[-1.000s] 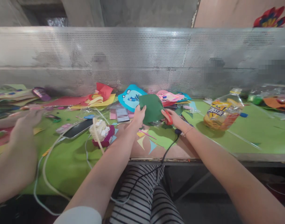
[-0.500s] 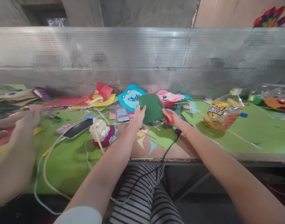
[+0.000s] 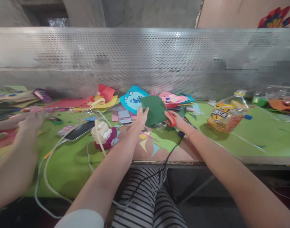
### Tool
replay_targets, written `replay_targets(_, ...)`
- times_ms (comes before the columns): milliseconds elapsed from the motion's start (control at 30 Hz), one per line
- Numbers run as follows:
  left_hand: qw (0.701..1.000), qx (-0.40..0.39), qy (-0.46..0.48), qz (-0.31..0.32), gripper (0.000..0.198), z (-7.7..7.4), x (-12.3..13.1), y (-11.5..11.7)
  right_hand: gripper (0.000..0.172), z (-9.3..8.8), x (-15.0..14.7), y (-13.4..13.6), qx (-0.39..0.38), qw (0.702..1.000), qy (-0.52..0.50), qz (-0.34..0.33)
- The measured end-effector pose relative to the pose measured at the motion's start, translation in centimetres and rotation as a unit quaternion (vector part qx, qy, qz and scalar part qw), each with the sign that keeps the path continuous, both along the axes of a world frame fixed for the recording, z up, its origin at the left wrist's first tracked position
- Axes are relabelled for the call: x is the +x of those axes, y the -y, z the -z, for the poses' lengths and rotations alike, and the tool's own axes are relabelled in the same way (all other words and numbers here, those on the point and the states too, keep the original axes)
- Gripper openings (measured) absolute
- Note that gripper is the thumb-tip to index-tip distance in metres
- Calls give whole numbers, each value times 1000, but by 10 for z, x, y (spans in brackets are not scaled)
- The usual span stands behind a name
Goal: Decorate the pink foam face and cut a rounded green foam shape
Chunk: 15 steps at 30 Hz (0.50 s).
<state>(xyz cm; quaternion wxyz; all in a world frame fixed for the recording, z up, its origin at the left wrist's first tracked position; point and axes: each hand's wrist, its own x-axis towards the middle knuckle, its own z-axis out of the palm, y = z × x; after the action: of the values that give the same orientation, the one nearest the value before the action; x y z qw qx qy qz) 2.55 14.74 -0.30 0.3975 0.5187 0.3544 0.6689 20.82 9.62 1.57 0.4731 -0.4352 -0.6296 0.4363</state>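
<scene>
My left hand (image 3: 141, 118) pinches the left edge of a dark green sheet of paper (image 3: 154, 109), holding it upright above the table. My right hand (image 3: 176, 120) grips red-handled scissors (image 3: 173, 119) at the sheet's right edge; the blades are hidden behind the paper. Paper scraps in yellow, blue and green (image 3: 151, 141) lie just below both hands on the table's near edge.
A co-worker's arm and hand (image 3: 21, 139) reach in from the left. On the green table (image 3: 261, 133) lie a phone (image 3: 78, 130), a purple tape dispenser (image 3: 105, 136), white cords, coloured paper piles (image 3: 92, 100), a blue cut-out (image 3: 133, 98) and a plastic bottle (image 3: 227, 114). A perforated metal screen (image 3: 145, 60) backs the table.
My hands and the green sheet have barely moved; the scissors shifted slightly at the paper's edge. The co-worker's hand on the left has moved a little.
</scene>
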Motion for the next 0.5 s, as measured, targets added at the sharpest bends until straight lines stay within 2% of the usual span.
replay_targets(367,1000,-2,17,7,32,-2,2,4,44,-6,-3,6,-3,1000,-12,5)
replay_targets(500,1000,-4,27,14,31,-3,2,4,43,-5,0,4,36,999,0,8)
